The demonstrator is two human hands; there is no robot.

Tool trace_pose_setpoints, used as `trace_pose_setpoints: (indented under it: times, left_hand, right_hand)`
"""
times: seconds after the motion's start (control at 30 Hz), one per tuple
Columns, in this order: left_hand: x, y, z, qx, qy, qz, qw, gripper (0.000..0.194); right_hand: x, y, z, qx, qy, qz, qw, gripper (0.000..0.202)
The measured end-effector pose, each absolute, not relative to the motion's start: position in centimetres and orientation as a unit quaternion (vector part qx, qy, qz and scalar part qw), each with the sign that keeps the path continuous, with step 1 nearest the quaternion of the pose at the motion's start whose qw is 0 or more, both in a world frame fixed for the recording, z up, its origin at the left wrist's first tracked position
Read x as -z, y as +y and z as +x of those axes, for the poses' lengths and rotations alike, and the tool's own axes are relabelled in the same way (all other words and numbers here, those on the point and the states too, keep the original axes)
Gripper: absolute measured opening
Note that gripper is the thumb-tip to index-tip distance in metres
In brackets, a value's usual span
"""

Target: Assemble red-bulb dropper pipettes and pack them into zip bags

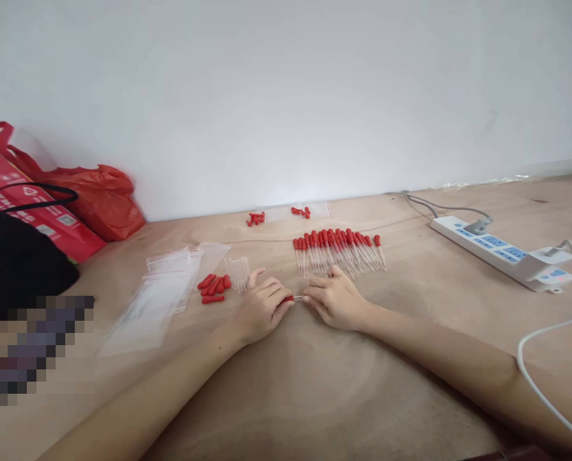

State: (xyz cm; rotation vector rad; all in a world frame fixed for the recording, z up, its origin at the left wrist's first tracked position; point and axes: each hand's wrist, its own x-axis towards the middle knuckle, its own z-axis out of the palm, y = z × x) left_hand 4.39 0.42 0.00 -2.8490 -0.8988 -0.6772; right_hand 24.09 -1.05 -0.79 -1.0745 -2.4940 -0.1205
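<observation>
My left hand (265, 307) pinches a red rubber bulb (288, 298), most of it hidden by the fingers. A thin clear dropper tube (299, 297) spans the gap from the bulb to my right hand (334, 299), whose fingertips are closed on its other end. Left of my left hand lie several loose red bulbs (213, 287) and a row of clear tubes (238, 274). Beyond my right hand, many droppers (336, 250) with red bulbs lie side by side, bulbs toward the wall.
Clear plastic bags (156, 301) lie flat at left. Near the wall are more red bulbs (256, 219) and another bag (320, 209). A white power strip (497, 250) with cords sits at right. Red bags (103, 198) and a black item (22, 269) stand at far left.
</observation>
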Motion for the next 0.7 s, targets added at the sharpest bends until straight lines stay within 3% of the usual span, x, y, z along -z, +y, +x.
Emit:
trace_pose_setpoints:
  times: [0.2,0.3,0.43,0.7]
  left_hand:
    - [-1.3,2.0,3.0,0.196,-0.332,-0.92,0.069,0.02]
    - [-3.0,4.1,0.4,0.202,-0.417,-0.884,0.067,0.03]
    - [-5.2,6.9,-4.7,0.114,-0.5,-0.858,-0.026,0.022]
    - [-5.8,8.2,-9.7,0.072,-0.558,-0.807,-0.181,0.033]
  right_hand:
    - [-0.7,-0.2,24.0,0.0,-0.897,-0.409,0.17,0.021]
    - [-1.0,1.5,23.9,-0.085,-0.837,-0.494,0.219,0.022]
    - [-1.1,4.2,22.5,-0.108,-0.722,-0.627,0.272,0.029]
    - [-1.3,6.7,19.2,-0.077,-0.639,-0.741,0.193,0.025]
